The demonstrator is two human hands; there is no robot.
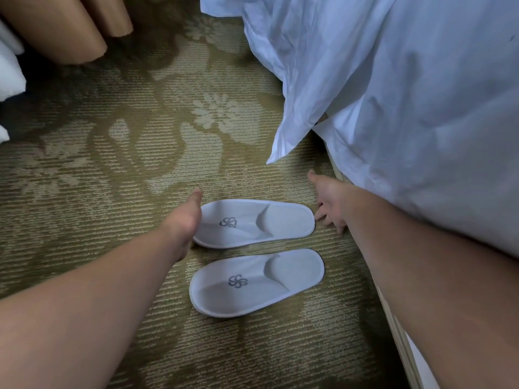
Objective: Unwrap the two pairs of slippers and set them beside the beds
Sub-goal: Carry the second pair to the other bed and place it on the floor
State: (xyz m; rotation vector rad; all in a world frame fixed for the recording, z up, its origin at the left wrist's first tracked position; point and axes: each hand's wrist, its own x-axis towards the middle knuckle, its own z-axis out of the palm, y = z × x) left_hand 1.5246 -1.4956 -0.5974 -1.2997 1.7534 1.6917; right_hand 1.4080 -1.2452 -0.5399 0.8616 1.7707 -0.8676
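Hands at the far slipper [252, 220], beside the bed [407, 94]
Right hand [330, 202] fingers [321, 216], released, touch its heel; left hand [185, 220] covers its toe, its fingers hidden, so I cannot tell.

Dim, soft light; faint shadows; wide-angle bending at edges.

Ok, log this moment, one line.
far slipper: left hand at toe, right hand touching heel | near slipper: on carpet | bed: alongside

text: none legible | far slipper [254, 223]: grey swirl emblem [228, 222] | near slipper [257, 284]: same emblem
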